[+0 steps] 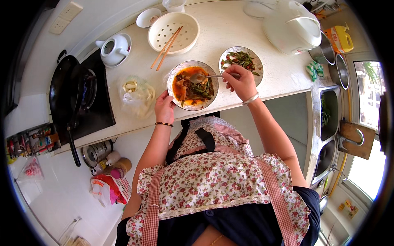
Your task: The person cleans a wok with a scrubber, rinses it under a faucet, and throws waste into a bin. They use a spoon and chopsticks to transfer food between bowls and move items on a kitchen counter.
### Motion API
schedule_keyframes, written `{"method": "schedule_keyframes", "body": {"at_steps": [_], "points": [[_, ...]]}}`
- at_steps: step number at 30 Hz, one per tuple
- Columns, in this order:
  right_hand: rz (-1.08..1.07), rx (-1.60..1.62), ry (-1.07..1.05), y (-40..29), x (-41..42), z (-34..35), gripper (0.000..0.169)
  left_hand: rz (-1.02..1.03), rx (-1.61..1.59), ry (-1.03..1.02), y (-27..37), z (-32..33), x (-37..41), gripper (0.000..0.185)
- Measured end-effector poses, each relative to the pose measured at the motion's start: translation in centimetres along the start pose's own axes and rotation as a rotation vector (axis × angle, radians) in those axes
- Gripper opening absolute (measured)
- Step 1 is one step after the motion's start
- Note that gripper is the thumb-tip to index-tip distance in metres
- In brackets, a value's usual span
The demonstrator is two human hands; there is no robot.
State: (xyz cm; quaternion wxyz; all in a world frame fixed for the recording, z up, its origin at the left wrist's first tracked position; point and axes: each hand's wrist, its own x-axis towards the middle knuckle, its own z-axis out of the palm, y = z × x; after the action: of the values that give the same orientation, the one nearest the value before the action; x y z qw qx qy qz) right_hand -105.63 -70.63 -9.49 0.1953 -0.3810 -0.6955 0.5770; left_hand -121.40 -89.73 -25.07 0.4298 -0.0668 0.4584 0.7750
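My left hand [165, 107] grips the lower left rim of a patterned plate [212, 69]. On that plate lies food in red, oily sauce [184, 81], with green vegetables at its lower right. My right hand [240, 80] holds a metal spoon [198, 77] by its handle, and the spoon's bowl is over the food. Partly behind my right hand stands a second patterned plate [260, 75] with green vegetables and red bits [243, 60]. Both plates are on the white countertop [221, 30].
A white perforated basket [190, 43] with wooden chopsticks [167, 49] across it stands behind the plates. Left are a plastic bag of garlic [137, 95], a white teapot [114, 49] and a black wok [64, 92] on the stove. A rice cooker [292, 29] and double sink [327, 120] are right.
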Motion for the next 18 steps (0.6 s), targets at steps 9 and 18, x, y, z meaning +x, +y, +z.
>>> {"method": "schedule_keyframes", "body": {"at_steps": [9,18], "points": [[0.110,0.450,0.466,5.1,-4.1,-8.6,0.024,-0.131,0.341,0.071,3.2,0.3,-1.0,0.031],[-0.180,0.174,0.464,6.3,-1.4,-10.1,0.021,-0.233,0.462,-0.260,5.9,8.9,-5.6,0.021]]}}
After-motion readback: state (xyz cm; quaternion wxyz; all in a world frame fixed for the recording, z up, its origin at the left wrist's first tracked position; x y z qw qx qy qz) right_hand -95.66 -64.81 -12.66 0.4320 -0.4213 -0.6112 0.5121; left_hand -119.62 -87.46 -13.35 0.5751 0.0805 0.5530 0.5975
